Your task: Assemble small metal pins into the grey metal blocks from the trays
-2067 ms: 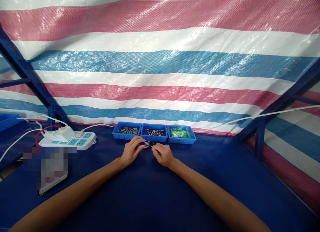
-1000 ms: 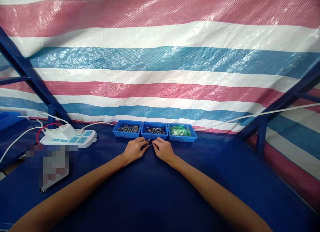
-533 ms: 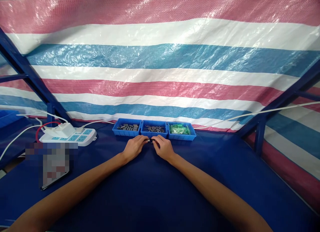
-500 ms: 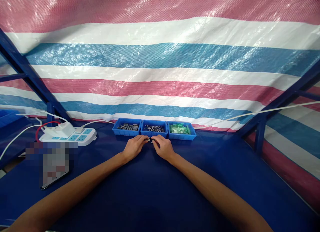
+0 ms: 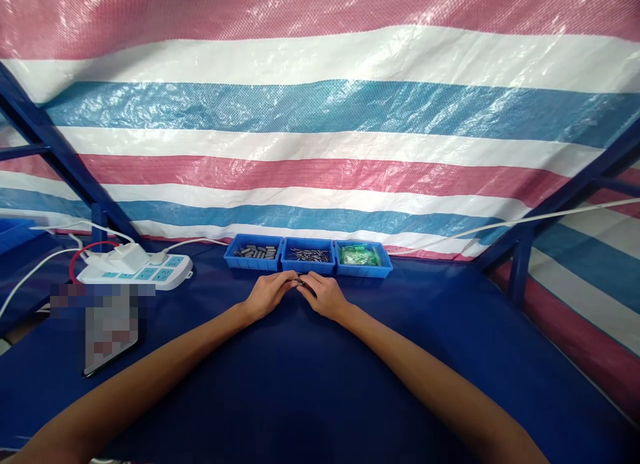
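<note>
My left hand [image 5: 267, 293] and my right hand [image 5: 323, 295] rest on the dark blue table cover, fingertips meeting in a pinch just in front of the middle tray. Something small and dark sits between the fingertips; I cannot make out what it is. Three small blue trays stand in a row behind the hands: the left tray [image 5: 236, 262] holds grey cylinders, the middle tray [image 5: 306, 266] holds thin metal pins, the right tray [image 5: 385, 269] holds green parts.
A white power strip [image 5: 145, 273] with plugs and white and red cables lies at the left. A phone [image 5: 107, 331] lies nearer on the left. A striped tarpaulin [image 5: 320, 137] hangs behind the trays. Blue frame posts [image 5: 520, 274] stand at both sides.
Both hands have drawn together and slid a little toward the trays. Their fingertips, apart two seconds ago, now touch. The view has tilted slightly.
</note>
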A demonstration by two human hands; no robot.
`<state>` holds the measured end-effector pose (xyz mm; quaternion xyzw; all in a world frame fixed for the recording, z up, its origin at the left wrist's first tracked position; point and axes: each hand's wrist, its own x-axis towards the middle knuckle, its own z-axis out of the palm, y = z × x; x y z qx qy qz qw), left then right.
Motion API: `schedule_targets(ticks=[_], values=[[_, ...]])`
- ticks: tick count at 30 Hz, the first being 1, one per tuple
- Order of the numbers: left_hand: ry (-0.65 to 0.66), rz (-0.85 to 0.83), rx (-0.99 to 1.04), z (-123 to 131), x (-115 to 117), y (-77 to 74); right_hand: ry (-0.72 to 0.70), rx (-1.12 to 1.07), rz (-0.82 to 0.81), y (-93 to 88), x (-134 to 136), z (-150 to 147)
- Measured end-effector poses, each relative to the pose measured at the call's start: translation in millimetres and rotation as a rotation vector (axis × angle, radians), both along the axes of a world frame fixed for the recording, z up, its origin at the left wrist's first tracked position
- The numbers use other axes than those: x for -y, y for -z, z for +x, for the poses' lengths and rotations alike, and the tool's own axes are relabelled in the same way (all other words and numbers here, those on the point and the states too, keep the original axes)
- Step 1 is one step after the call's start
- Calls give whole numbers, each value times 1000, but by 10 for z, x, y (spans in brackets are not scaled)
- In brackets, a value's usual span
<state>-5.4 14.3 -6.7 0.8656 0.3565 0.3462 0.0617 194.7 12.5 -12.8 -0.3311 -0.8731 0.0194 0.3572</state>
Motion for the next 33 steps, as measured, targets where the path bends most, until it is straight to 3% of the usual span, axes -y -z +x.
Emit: schedule_targets(ticks=[8, 16, 25, 33], values=[[33, 28, 48, -16, -21, 45, 39, -101, -36, 57, -57, 3], [65, 47, 114, -10, -3, 17, 31, 11, -65, 82, -63, 10], [-119, -37, 114, -1, 72, -70, 81, 65, -78, -11, -17, -5], [48, 21, 124, -33, 13, 1, 40, -34, -93, 15, -14, 3]])
